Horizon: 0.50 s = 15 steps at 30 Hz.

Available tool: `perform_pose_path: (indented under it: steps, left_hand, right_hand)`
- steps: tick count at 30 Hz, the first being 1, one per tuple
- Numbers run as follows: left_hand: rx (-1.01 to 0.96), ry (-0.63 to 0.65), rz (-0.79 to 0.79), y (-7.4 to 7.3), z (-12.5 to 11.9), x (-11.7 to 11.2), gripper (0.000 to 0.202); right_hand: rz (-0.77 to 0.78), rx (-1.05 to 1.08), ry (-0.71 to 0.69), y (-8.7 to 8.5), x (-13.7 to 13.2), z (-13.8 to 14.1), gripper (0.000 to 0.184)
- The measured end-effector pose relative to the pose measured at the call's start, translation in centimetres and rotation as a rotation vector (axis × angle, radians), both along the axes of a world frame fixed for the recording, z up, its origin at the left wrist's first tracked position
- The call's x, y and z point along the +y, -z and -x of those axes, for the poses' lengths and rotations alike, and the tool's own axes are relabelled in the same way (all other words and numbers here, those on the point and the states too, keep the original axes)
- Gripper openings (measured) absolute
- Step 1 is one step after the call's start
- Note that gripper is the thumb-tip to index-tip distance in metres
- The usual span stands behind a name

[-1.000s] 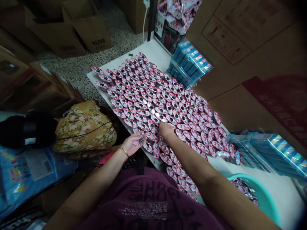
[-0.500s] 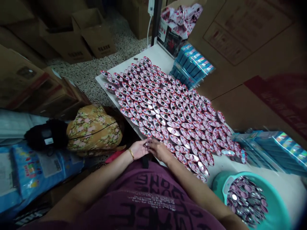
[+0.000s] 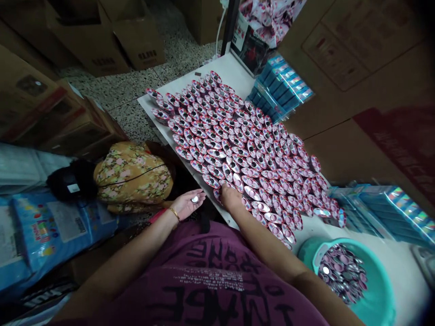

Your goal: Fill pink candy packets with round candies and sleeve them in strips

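Several small pink oval tins (image 3: 238, 140) stand in tight rows across a white table (image 3: 234, 74). My left hand (image 3: 186, 203) is palm up just off the table's near edge, its fingers loosely cupped round a small round silver piece (image 3: 195, 198). My right hand (image 3: 231, 195) reaches down onto the nearest row of tins, fingers pressed together on one of them; what sits under the fingertips is hidden.
A teal basin (image 3: 374, 299) of loose pink and silver lids sits at the near right. Blue boxes (image 3: 282, 88) are stacked at the far side and more blue packs (image 3: 387, 210) at right. A floral cushion (image 3: 132, 176) and cardboard cartons (image 3: 102, 36) lie left.
My right hand left my left palm and moved onto the near row of tins. My left hand opened upward, showing one silver piece. The view shifted slightly.
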<state>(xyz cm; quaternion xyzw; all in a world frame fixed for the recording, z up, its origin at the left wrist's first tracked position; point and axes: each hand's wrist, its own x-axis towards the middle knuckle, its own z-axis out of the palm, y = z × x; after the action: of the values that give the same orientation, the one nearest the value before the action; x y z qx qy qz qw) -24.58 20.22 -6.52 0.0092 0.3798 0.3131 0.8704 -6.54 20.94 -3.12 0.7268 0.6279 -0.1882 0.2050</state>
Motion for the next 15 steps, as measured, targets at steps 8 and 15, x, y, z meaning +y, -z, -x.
perform_pose_path:
  steps: [8, 15]
  left_hand:
    - [-0.126, -0.044, 0.054, -0.7, -1.2, 0.7, 0.034]
    - [-0.184, 0.056, -0.01, -2.2, -1.2, 0.6, 0.046]
  right_hand:
    - [-0.103, 0.193, -0.093, -1.4, -0.7, -0.3, 0.029]
    - [-0.324, 0.695, -0.373, -0.3, -2.0, 2.5, 0.026]
